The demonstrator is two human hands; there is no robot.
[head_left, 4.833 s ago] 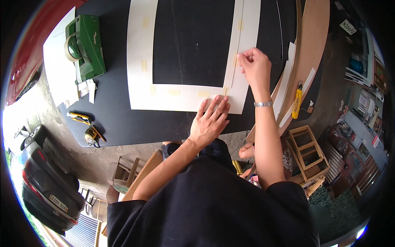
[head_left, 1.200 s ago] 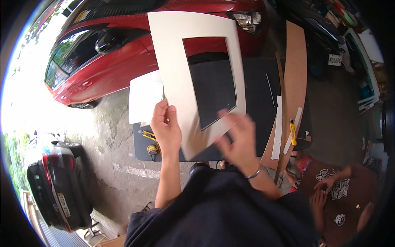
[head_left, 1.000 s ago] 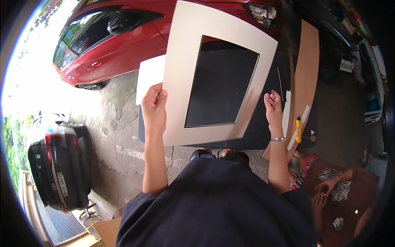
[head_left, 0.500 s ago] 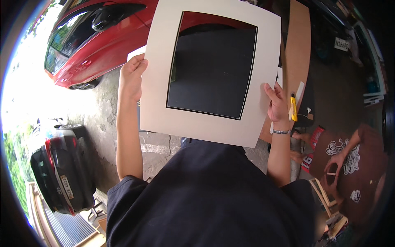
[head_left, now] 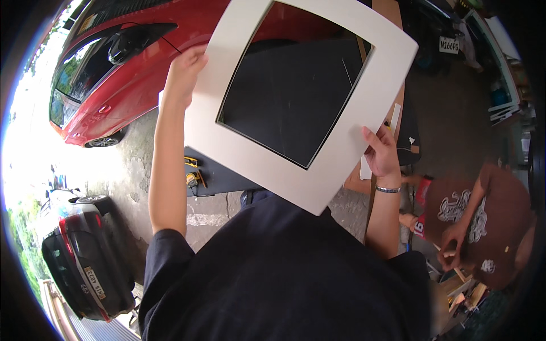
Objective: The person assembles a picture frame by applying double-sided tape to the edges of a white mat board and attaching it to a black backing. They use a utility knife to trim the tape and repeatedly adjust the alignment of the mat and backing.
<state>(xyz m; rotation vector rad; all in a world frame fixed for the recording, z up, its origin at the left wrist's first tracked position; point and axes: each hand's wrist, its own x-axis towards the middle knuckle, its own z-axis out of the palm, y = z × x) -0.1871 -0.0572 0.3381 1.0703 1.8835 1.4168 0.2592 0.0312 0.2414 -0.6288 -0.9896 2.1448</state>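
A large cream-white picture mat (head_left: 273,148) with a rectangular window cut in it is held up in front of me, tilted with its right side raised. My left hand (head_left: 187,71) grips its left edge, fingers closed, slightly blurred. On the lower right edge, my right hand (head_left: 380,149) pinches it with the thumb on the front face; a silver band circles that wrist. Through the window shows the black table top (head_left: 284,85) and part of the red car.
On the table's near edge lie a yellow tape measure (head_left: 195,179) and a yellow tool (head_left: 191,161). A red car (head_left: 136,74) stands far left, a black car (head_left: 85,256) nearer. At right, another person in a brown shirt (head_left: 483,221) works beside wooden pieces (head_left: 460,287).
The mat has turned clockwise, its left side rising and its lower corner dropping toward me. My left hand moved up. The tape measure has come into sight at the table edge.
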